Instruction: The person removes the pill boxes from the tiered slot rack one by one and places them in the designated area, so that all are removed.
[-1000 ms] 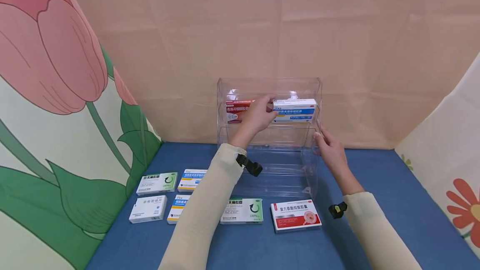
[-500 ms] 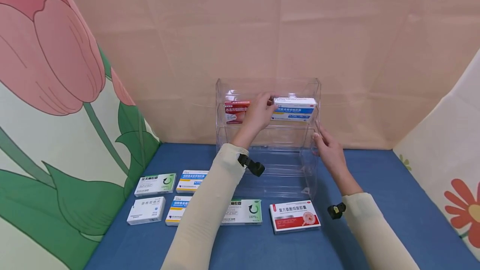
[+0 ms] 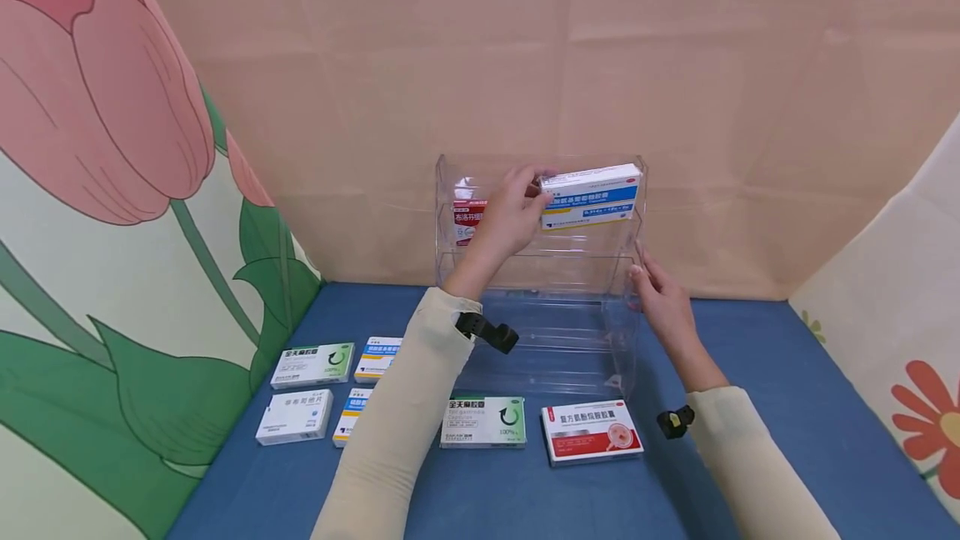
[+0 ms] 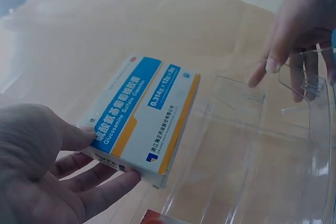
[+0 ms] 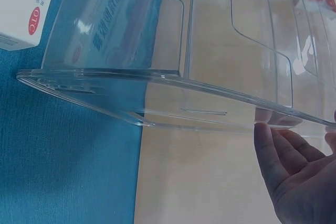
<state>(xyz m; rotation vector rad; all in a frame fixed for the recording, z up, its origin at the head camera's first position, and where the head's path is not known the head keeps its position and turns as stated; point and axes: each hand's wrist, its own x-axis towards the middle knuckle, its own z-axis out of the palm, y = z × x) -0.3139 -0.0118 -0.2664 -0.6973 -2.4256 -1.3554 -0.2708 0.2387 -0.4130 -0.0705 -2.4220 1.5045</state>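
My left hand (image 3: pixel 510 211) pinches the left end of a white and blue medicine box (image 3: pixel 592 200), thumb on the printed front and fingers on the other side. The box is tilted, its right end higher, at the top tier of a clear tiered display rack (image 3: pixel 624 340). In the left wrist view, the glucosamine capsule box (image 4: pixel 147 114) appears apart from the rack. With thumb and fingers, my right hand (image 3: pixel 666 307) holds the rack's right side panel. A red medicine box (image 3: pixel 468 221) stands on the top tier, partly hidden by my left hand.
On the blue table lie green-and-white boxes (image 3: pixel 312 366) (image 3: pixel 483 422), a white box (image 3: pixel 295 417), two blue-and-white boxes (image 3: pixel 377 359) (image 3: pixel 352 415) partly behind my left sleeve, and a red-and-white box (image 3: pixel 592 432) before the rack. A beige cloth (image 3: pixel 375 107) hangs behind.
The white and blue box has risen from the top tier in my left hand and tilted, its right end up. My right hand has stayed at the rack's side.
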